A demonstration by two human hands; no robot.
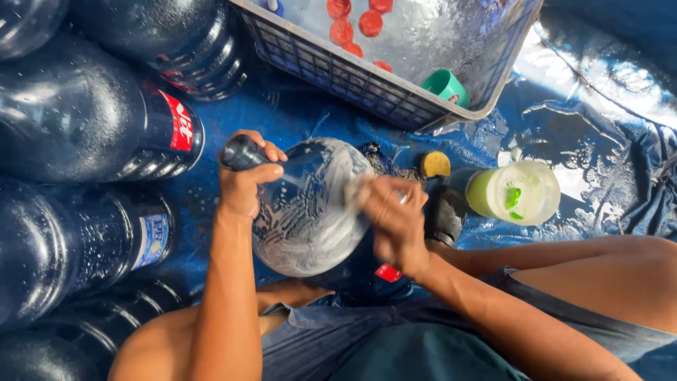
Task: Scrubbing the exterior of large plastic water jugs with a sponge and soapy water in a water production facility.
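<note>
A large blue water jug (310, 212), covered in white soap suds, lies tilted between my knees. My left hand (243, 180) grips its neck at the upper left. My right hand (391, 219), blurred with motion, presses a small scrubbing pad against the jug's soapy side at the right. The pad is mostly hidden under my fingers.
Several big dark blue jugs (84, 120) lie stacked at the left. A grey plastic crate (367, 88) holding water, red caps and a teal cup (446, 86) stands at the top. A yellow-green soap tub (513, 192) and a yellow sponge (436, 164) sit on the wet blue tarp (599, 169).
</note>
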